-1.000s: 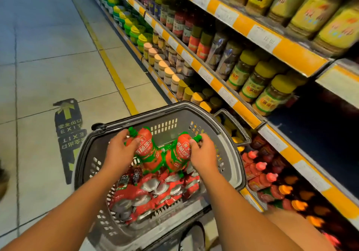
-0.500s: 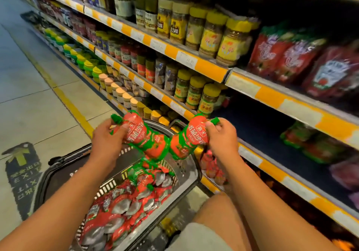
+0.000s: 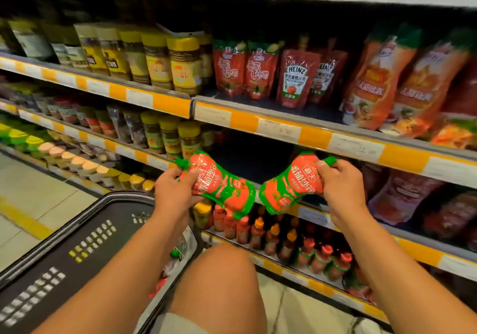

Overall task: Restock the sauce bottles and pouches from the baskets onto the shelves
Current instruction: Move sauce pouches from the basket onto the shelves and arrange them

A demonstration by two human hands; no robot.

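Here the left hand [image 3: 172, 191] gripped one red-and-green ketchup pouch [image 3: 219, 187] near its capped spout, fingers curled round it, and the right hand [image 3: 340, 186] pinched a second ketchup pouch [image 3: 290, 187] the same way. Both pouches hung tilted in the air, bottoms nearly meeting, before the dark gap on the middle shelf [image 3: 258, 163]. The grey basket [image 3: 77, 243] sat low at left.

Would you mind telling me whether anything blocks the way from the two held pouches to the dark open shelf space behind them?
Nothing visible does. The left hand and right hand hold the pouches just in front of the dark shelf gap, between the jars and dark red packs.
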